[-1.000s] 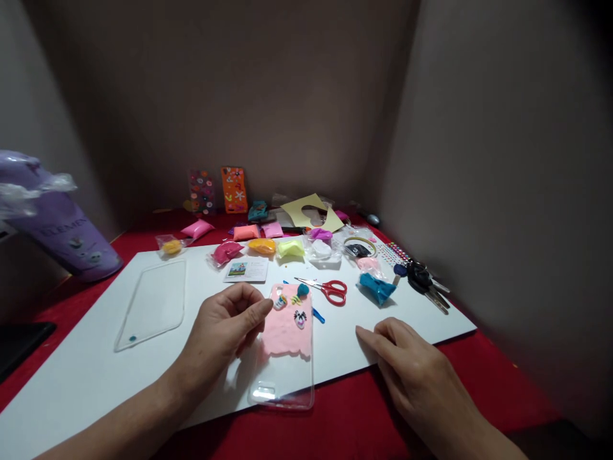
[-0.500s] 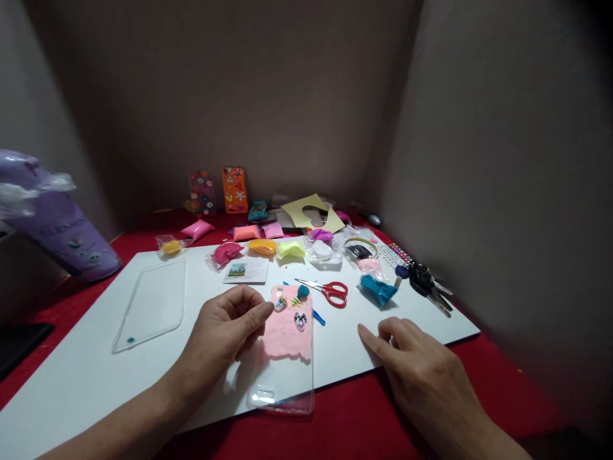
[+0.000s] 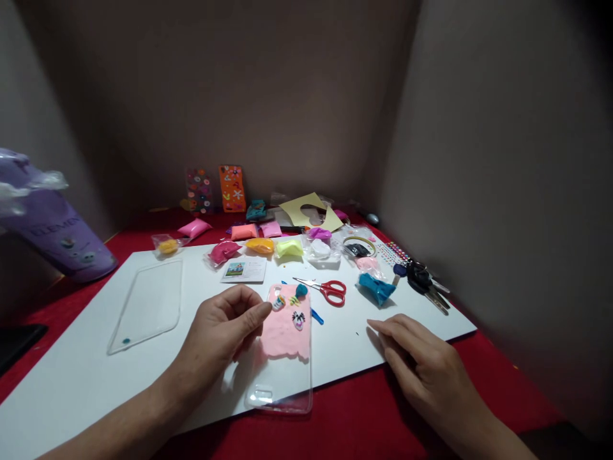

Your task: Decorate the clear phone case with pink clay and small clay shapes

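A clear phone case lies on the white board, its lower end past the board's front edge. Pink clay with a ragged lower edge covers its upper part. Small clay figures sit there: a striped one, a white face with black marks, and a teal lump. My left hand is closed, thumb against fingers, at the case's left edge; what it pinches, if anything, is hidden. My right hand rests at the board's front right, fingers stretched out, holding nothing visible. A tiny black strip lies left of its fingertips.
Red-handled scissors and a blue tool lie beside the case. Several clay packets stand behind, with a blue packet and keys right. Another clear case lies left, near a purple bottle.
My right hand has drawn slightly right and its fingers have straightened. The tiny black strip now shows where its fingertip was. My left hand stays by the case; the view shifted slightly.
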`<action>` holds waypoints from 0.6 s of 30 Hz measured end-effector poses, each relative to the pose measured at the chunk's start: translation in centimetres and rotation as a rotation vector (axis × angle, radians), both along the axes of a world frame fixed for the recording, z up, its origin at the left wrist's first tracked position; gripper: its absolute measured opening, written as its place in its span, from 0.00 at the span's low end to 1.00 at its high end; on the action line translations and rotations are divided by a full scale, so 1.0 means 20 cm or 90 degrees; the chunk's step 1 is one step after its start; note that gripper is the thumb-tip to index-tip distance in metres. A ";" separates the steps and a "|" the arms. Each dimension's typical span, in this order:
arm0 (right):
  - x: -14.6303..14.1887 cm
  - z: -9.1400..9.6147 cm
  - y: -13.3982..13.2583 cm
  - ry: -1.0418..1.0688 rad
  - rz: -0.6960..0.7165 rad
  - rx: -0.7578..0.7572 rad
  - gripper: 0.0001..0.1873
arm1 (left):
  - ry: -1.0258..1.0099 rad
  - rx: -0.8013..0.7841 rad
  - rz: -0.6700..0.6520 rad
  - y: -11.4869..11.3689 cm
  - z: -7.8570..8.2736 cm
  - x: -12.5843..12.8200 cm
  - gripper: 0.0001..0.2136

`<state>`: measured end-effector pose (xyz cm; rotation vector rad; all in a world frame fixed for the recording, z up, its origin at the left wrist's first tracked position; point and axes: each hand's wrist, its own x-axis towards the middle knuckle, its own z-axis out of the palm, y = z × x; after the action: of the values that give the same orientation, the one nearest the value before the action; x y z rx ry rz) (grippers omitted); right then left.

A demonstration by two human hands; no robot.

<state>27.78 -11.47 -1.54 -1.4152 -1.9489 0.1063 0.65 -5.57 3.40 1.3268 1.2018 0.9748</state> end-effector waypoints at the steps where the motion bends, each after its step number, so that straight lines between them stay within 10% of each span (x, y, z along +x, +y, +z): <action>1: 0.00 0.00 0.00 0.013 0.007 -0.014 0.08 | -0.003 0.000 0.004 0.00 0.00 0.00 0.15; 18: -0.06 0.05 0.07 -0.202 0.050 0.058 0.17 | 0.004 0.007 0.013 -0.01 0.01 0.01 0.15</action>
<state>26.60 -10.00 -0.62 -1.3599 -2.2359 -0.1790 0.82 -5.78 3.69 1.3292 1.2188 0.9938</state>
